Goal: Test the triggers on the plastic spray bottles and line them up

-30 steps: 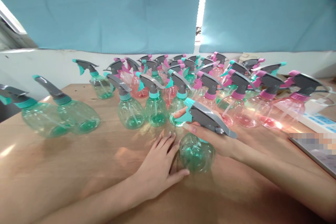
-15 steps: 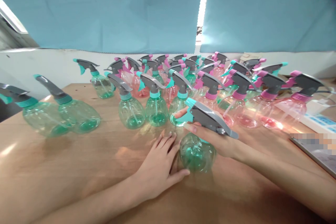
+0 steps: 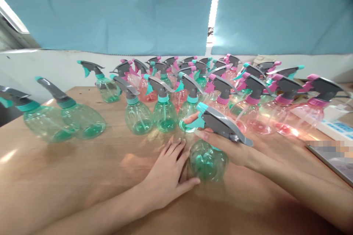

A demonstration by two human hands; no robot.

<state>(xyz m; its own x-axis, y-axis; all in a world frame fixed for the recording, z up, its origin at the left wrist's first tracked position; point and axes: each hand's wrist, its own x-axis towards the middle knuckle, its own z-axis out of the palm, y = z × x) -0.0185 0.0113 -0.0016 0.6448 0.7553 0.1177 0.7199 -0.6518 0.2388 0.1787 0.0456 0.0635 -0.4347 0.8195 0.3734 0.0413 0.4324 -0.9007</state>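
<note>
A clear green spray bottle with a grey head and turquoise trigger is in front of me, tilted. My right hand is wrapped round its neck below the head, one finger by the trigger. Flat on the wooden table, my left hand has its fingers stretched out, just left of the bottle's base; its thumb points at the bottle. Behind the hands, a green spray bottle and another green one stand upright in the front row.
Several pink spray bottles stand behind and to the right. Two green bottles are at the left. A dark flat device lies at the right edge, near a white-and-blue box. A blue curtain hangs behind the table.
Almost nothing differs. The held bottle and my right hand sit very slightly further right; my left hand stays flat on the table.
</note>
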